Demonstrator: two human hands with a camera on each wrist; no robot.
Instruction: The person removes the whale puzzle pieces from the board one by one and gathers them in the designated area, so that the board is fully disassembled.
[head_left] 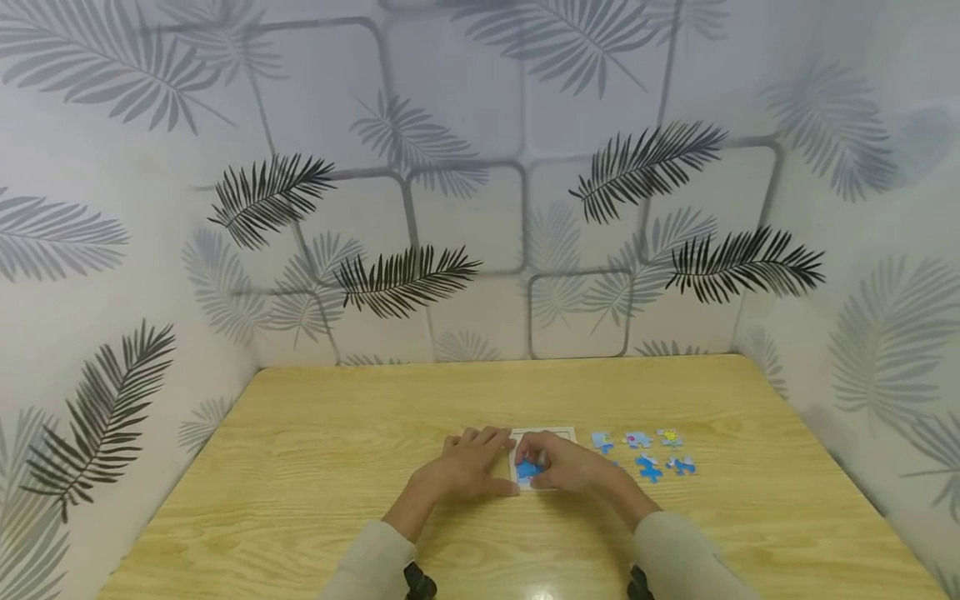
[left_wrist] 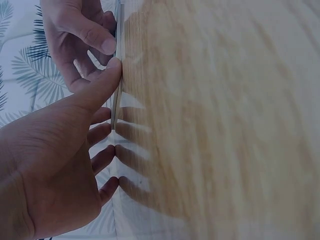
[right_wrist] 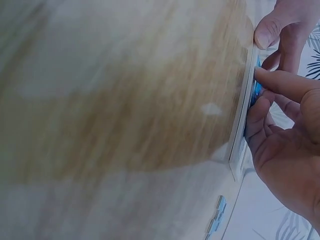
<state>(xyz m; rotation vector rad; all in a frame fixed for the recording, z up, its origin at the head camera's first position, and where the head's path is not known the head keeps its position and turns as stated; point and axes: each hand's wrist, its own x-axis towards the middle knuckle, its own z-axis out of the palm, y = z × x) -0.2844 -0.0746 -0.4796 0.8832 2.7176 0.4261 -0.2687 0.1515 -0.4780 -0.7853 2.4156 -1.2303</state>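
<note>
A small white puzzle tray [head_left: 562,432] lies flat on the table in the head view. My left hand [head_left: 471,467] rests along its left side, fingers spread and thumb at the near left corner. In the left wrist view that thumb [left_wrist: 107,77] touches the tray's edge. Over the tray, my right hand [head_left: 576,467] has its thumb and curled fingers around a blue puzzle piece [head_left: 528,470]. The right wrist view shows blue [right_wrist: 257,89] between thumb and fingers, close to the tray's surface; how far the piece sits in it is hidden.
Several loose puzzle pieces lie right of the tray, among them a blue one [head_left: 648,468], one with a yellow sun [head_left: 670,437] and one with pink [head_left: 638,439]. The wooden table [head_left: 337,433] meets a leaf-patterned wall [head_left: 465,317] at the back.
</note>
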